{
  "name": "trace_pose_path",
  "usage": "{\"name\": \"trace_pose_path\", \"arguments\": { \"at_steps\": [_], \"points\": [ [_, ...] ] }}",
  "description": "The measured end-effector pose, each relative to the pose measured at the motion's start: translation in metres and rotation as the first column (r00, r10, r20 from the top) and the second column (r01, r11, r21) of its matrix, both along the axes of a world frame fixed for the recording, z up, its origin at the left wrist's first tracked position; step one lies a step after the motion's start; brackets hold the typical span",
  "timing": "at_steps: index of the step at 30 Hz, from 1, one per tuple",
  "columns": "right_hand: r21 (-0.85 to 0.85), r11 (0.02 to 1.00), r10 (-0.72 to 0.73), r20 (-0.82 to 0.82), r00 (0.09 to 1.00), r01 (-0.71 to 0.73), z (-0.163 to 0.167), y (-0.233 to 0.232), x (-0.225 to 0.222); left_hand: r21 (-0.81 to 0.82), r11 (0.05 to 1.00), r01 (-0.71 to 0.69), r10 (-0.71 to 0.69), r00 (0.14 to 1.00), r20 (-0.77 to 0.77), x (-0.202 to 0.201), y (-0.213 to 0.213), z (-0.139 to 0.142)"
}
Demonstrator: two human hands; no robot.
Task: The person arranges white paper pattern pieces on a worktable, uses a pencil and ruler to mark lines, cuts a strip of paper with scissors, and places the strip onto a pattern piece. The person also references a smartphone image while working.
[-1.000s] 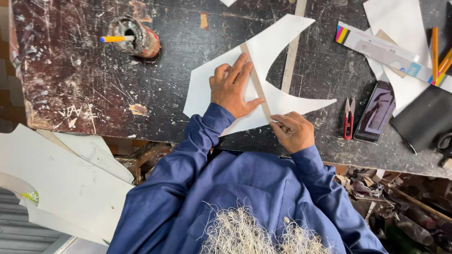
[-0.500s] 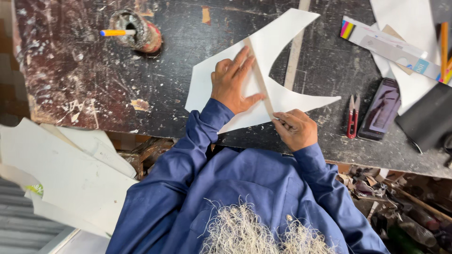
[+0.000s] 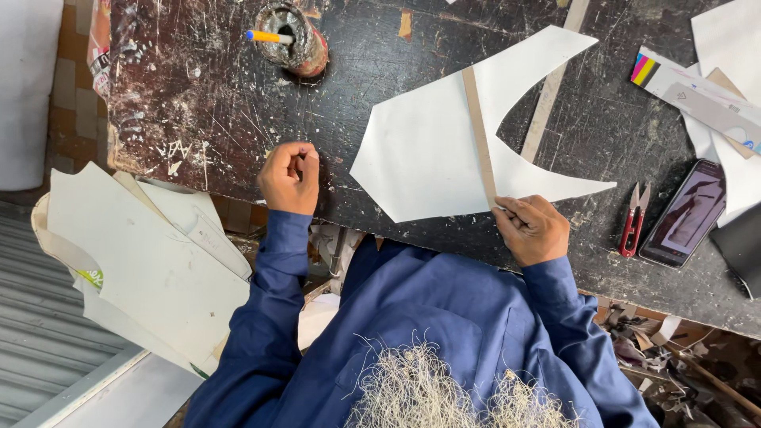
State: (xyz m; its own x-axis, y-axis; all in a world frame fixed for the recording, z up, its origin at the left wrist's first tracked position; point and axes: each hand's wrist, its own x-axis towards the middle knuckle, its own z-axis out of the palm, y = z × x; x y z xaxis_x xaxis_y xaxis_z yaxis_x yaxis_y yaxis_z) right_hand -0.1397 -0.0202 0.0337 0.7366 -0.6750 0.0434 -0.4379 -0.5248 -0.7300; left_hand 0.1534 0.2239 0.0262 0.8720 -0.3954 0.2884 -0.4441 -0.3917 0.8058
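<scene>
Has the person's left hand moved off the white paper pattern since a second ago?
Yes: the left hand has left the white paper pattern and now rests toward the tin.

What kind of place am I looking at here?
Probably a tailoring or pattern-cutting workshop. A white paper pattern piece lies on a scarred black worktable with a wooden ruler across it, red thread snips sit near the right hand, and more cut pattern pieces are stacked beside the bench.

My left hand [image 3: 290, 177] has come off the white paper pattern [image 3: 432, 150] — it was pressing flat beside the wooden ruler [image 3: 479, 135], and now it rests curled on the bare black table [image 3: 198, 103], well apart from the sheet.
</scene>
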Motion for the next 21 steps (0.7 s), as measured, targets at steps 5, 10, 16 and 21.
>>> {"name": "trace_pose_path", "arguments": {
  "at_steps": [5,10,16,21],
  "points": [
    [-0.041,0.999,-0.011,0.006,1.000,0.011,0.000,0.003,0.000,0.005,0.996,0.085,-0.085,0.996,0.006,-0.022,-0.010,0.003],
    [-0.045,0.998,-0.035,0.014,0.999,0.036,-0.002,0.006,0.000,0.134,0.904,0.407,-0.427,0.884,0.190,-0.054,-0.060,0.003],
    [-0.031,0.998,-0.054,0.006,0.999,0.054,0.002,0.010,0.000,0.367,0.778,0.510,-0.600,0.777,0.191,-0.070,-0.143,-0.009],
    [-0.030,0.997,-0.075,-0.026,0.997,0.074,0.005,0.012,0.001,0.453,0.754,0.476,-0.603,0.774,0.191,-0.070,-0.162,-0.023]
  ]
}}
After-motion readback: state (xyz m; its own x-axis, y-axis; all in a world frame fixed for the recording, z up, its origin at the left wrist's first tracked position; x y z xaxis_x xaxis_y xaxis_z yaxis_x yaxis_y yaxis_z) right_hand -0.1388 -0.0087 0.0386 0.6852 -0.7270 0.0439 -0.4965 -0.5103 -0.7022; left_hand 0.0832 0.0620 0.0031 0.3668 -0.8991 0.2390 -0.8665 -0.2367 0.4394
